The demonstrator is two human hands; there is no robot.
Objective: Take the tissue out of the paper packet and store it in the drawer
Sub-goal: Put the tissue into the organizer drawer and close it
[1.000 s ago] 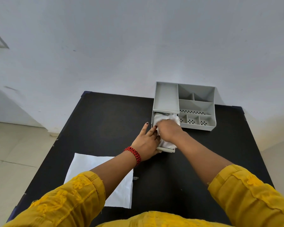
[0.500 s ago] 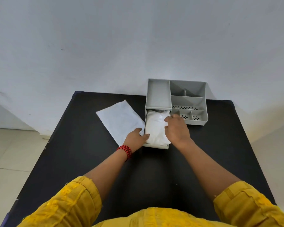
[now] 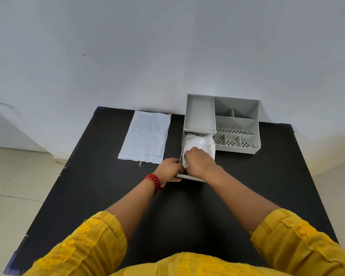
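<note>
My organizer (image 3: 235, 124) sits at the table's (image 3: 108, 196) far edge, its drawer (image 3: 189, 177) pulled toward me with the tissue (image 3: 199, 143) inside. The paper packet (image 3: 145, 136) lies flat just left of the organizer.

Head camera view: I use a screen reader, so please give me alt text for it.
A right hand presses white tissue into the open drawer of a grey organizer on a black table; the left hand steadies the drawer's side. A flat white paper packet lies left of it.
</note>
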